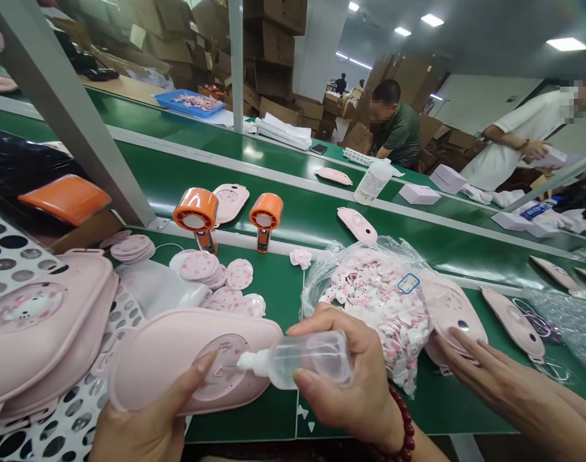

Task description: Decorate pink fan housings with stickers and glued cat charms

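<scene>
My left hand [143,417] clamps the pink case [187,359] just left of the sticker bag [374,301], right hand [350,378] gripping the glue bottle [302,358]; oversqueezing risks flooding its round recess [223,369].

Bare green belt [283,282] is lying open left of the plastic bag [384,301]; sticker discs [210,269] are crowding farther left.

The left hand [143,417] is cut off by the bottom edge, its palm hidden under the pink case [177,359]. A co-worker's hand [495,378] covers part of another case. Print on the bag's label [408,283] is too small to read.
</scene>
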`<state>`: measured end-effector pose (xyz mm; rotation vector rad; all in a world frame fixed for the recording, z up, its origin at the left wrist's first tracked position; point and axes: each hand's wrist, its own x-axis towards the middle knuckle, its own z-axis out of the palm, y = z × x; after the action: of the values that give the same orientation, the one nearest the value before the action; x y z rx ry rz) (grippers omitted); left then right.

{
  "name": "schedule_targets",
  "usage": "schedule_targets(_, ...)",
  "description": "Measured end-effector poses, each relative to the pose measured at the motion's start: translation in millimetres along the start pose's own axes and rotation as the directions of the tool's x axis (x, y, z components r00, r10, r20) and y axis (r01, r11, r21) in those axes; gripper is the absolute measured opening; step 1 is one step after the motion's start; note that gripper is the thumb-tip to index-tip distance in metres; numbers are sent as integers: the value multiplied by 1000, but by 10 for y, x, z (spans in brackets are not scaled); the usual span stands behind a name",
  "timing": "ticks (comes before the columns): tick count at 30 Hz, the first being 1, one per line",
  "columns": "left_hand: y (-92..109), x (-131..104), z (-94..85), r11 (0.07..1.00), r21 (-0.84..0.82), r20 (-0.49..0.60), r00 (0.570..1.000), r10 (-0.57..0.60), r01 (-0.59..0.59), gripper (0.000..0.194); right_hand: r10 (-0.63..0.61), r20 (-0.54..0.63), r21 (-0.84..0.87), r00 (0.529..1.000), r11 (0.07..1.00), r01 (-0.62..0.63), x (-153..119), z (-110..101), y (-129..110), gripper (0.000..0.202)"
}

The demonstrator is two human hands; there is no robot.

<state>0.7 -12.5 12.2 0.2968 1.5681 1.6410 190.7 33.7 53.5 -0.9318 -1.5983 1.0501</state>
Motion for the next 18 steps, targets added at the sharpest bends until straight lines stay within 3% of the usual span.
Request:
schedule_targets(9,-13,-89,-90,991,87,25,995,96,-97,62,-11,72,-22,997,1000,13,25,100,-75,17)
schedule_targets(14,-69,-73,-142,979,139,45,988,144,-149,67,-6,53,-46,999,999,8,36,92,-70,14)
schedule_targets(18,-115,-39,-209,938,245,88,969,229,-244,57,10,42,-47,999,999,-8,38,79,-58,13)
